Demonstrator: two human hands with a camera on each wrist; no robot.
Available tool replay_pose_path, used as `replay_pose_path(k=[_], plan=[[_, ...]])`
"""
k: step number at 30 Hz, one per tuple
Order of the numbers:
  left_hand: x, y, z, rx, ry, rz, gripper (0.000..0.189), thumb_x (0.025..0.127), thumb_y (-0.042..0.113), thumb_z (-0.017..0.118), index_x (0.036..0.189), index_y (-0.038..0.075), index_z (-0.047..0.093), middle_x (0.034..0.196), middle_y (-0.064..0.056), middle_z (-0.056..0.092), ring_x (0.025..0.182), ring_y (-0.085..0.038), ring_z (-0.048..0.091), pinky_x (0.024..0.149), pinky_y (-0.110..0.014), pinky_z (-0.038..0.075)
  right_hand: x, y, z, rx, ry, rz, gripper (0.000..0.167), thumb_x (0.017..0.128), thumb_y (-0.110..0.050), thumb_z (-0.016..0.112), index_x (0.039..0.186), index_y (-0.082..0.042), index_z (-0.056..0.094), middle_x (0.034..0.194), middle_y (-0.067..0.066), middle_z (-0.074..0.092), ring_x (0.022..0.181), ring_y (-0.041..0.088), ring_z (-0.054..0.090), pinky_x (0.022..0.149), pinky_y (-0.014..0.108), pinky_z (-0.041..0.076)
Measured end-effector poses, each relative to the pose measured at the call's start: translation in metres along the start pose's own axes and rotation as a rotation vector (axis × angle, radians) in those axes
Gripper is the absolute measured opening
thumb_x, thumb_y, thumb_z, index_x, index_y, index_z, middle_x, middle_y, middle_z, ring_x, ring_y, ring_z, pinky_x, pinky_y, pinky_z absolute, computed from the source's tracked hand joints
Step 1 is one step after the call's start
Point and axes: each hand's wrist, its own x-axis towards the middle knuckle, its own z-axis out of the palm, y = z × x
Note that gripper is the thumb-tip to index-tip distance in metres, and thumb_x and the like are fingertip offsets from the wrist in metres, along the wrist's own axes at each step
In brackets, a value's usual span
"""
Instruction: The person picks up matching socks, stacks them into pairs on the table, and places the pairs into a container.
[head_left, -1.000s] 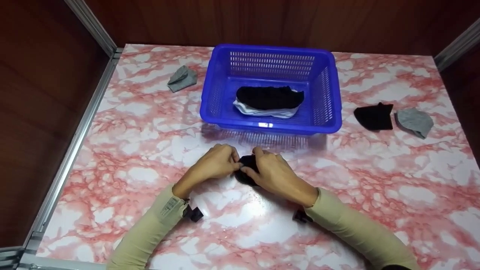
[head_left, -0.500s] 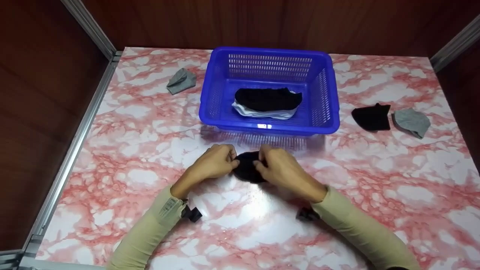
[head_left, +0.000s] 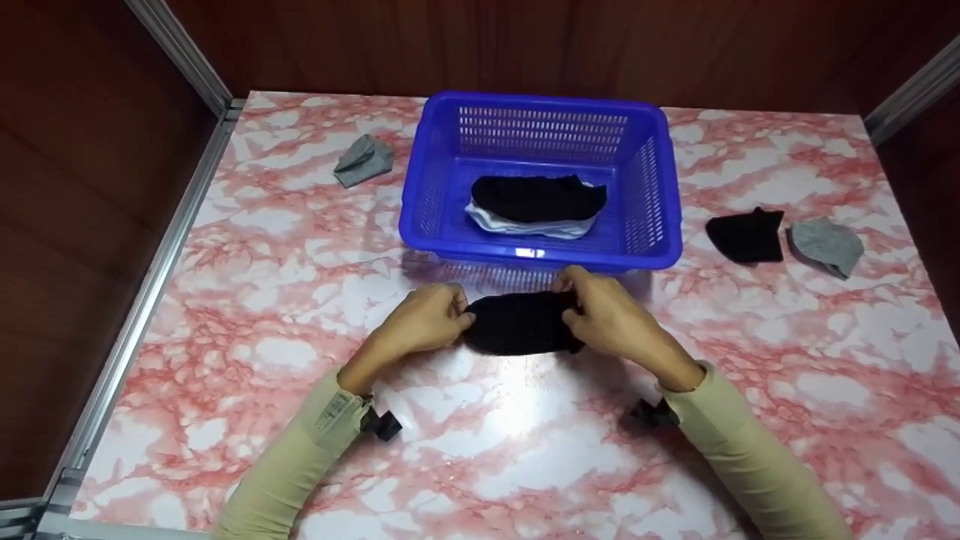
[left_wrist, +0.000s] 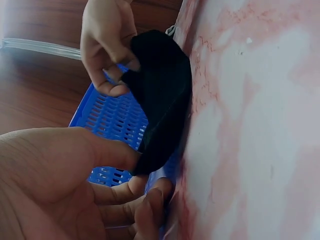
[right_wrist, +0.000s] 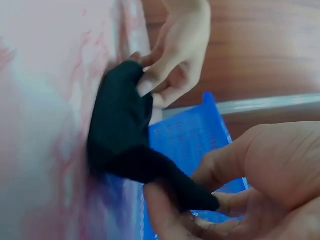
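A black sock (head_left: 517, 324) is stretched between both hands, just in front of the blue basket. My left hand (head_left: 426, 319) pinches its rounded left end between thumb and fingers. At the other end, my right hand (head_left: 611, 313) grips the opening side. In the left wrist view the sock (left_wrist: 162, 82) hangs bent between the two hands, beside the tabletop. From the right wrist, the near end of the sock (right_wrist: 172, 180) passes between my thumb and fingers. Fingertips behind the cloth are partly hidden.
The blue basket (head_left: 540, 255) holds a black sock (head_left: 538, 199) on top of white socks (head_left: 529, 223). To its left lies a grey sock (head_left: 364, 160). Another black sock (head_left: 746, 235) and a grey sock (head_left: 826, 246) lie at the right. Wooden panels stand around the table.
My right hand has moved rightward, drawing the sock out from a bunched shape to its long flat shape. My left hand has stayed nearly in place at the left end.
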Motion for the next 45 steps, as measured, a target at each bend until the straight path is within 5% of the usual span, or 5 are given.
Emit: replay_pose_path(k=[11, 16, 23, 35, 45], plan=[[0.001, 0.003, 0.003, -0.005, 0.030, 0.007, 0.020, 0.099, 0.021, 0.071, 0.115, 0.009, 0.066, 0.085, -0.002, 0.072, 0.074, -0.015, 0.063, 0.073, -0.032, 0.052, -0.008, 0.022, 0.007, -0.076, 0.021, -0.032, 0.028, 0.087, 0.011, 0.061, 0.112, -0.002, 0.062, 0.091, 0.013, 0.066, 0.083, 0.028, 0.061, 0.075, 0.046, 0.053], [0.000, 0.001, 0.004, -0.086, 0.042, 0.103, 0.038, 0.099, 0.018, 0.071, 0.131, 0.008, 0.053, 0.094, -0.008, 0.073, 0.078, -0.016, 0.064, 0.074, -0.032, 0.052, -0.008, 0.022, 0.004, -0.085, -0.015, -0.006, 0.016, 0.093, 0.001, 0.066, 0.108, -0.002, 0.064, 0.086, 0.010, 0.066, 0.081, 0.025, 0.061, 0.072, 0.042, 0.051], [0.003, 0.000, 0.005, -0.092, -0.015, 0.243, 0.021, 0.095, 0.003, 0.067, 0.115, 0.008, 0.070, 0.095, -0.009, 0.072, 0.080, -0.013, 0.062, 0.073, -0.028, 0.051, -0.008, 0.024, -0.005, -0.078, -0.073, 0.017, 0.016, 0.088, 0.002, 0.070, 0.105, 0.002, 0.070, 0.094, 0.016, 0.073, 0.088, 0.029, 0.066, 0.078, 0.046, 0.055], [0.004, 0.001, 0.001, 0.016, -0.022, 0.137, 0.046, 0.091, 0.002, 0.065, 0.137, 0.005, 0.067, 0.085, -0.003, 0.061, 0.076, -0.015, 0.054, 0.069, -0.028, 0.045, -0.006, 0.028, -0.005, -0.112, -0.123, 0.017, 0.026, 0.088, 0.000, 0.074, 0.114, 0.005, 0.070, 0.102, 0.018, 0.073, 0.095, 0.032, 0.065, 0.085, 0.050, 0.055], [-0.002, 0.000, 0.002, 0.089, 0.019, 0.164, 0.041, 0.093, 0.011, 0.070, 0.134, 0.010, 0.068, 0.098, -0.008, 0.065, 0.093, -0.021, 0.056, 0.083, -0.038, 0.049, -0.009, 0.029, -0.006, -0.198, -0.110, -0.045, 0.028, 0.091, -0.007, 0.077, 0.117, 0.002, 0.070, 0.093, 0.012, 0.070, 0.096, 0.031, 0.060, 0.087, 0.048, 0.051]])
